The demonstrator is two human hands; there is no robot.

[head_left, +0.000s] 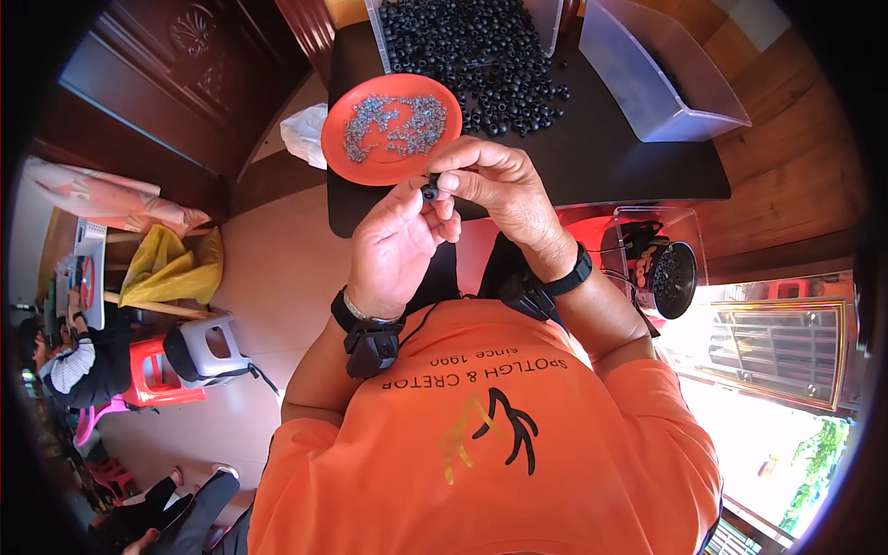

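Observation:
In front of my chest, both hands meet just past the near edge of the black table [610,171]. Between their fingertips is a small round black plastic piece [430,192] with a hole in its end. My left hand [396,242] pinches it from the left, palm turned up. From the right, the thumb and forefinger of my right hand [504,190] close on the same piece. Just beyond them sits an orange-red plate [342,157] with many tiny silvery metal parts [421,125], perhaps screws. Past it, a heap of similar black pieces [462,46] spills from a clear box.
A translucent bin [675,111] stands at the table's right. Below it, a dark round pan [673,277] of small parts rests in a clear container. A white plastic bag [305,134] lies left of the plate. Stools [157,370] and other people [79,361] are off to the left.

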